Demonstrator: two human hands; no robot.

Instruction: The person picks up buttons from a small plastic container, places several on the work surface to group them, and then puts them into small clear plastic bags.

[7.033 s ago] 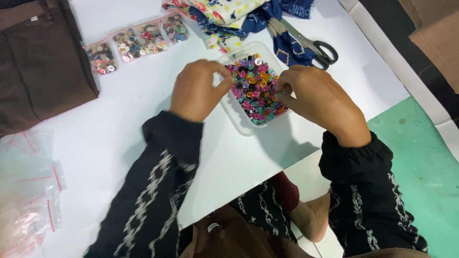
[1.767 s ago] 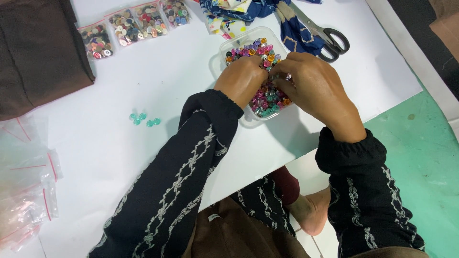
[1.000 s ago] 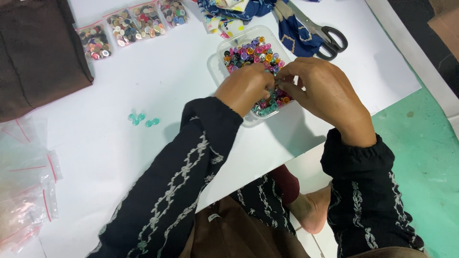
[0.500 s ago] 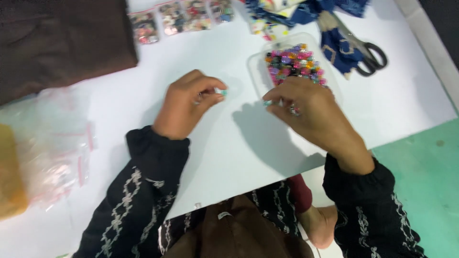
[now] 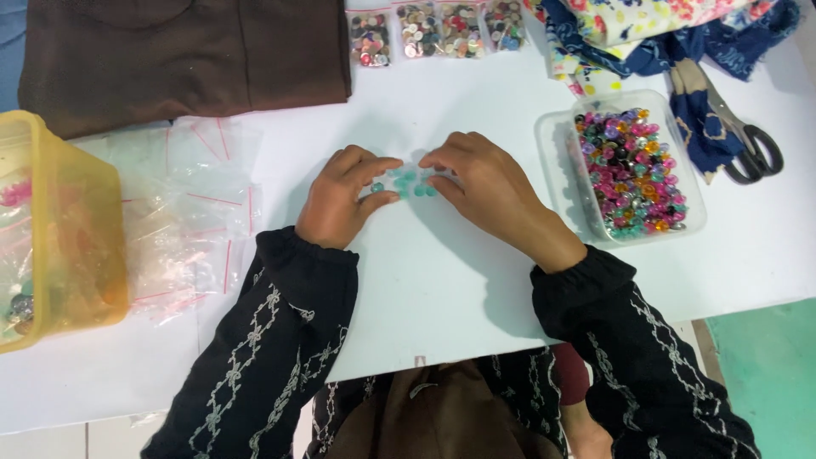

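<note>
A small cluster of teal buttons [image 5: 406, 183] lies on the white table [image 5: 450, 280]. My left hand [image 5: 338, 204] rests just left of the cluster, thumb and forefinger pinching one teal button. My right hand [image 5: 493, 191] lies just right of it, fingertips touching the buttons on that side. A clear plastic tray [image 5: 557, 161] full of mixed coloured buttons stands to the right of my right hand, untouched.
A yellow plastic tub [image 5: 68, 229] stands at the left edge beside several clear zip bags [image 5: 191, 221]. Folded brown cloth [image 5: 183, 51] lies at the back left, bags of buttons [image 5: 438, 21] at the back, patterned fabric [image 5: 646, 25] and scissors [image 5: 735, 127] at the back right.
Both hands have left the tray of buttons and moved left to the teal cluster on the table. The view has shifted left, bringing the yellow tub into sight.
</note>
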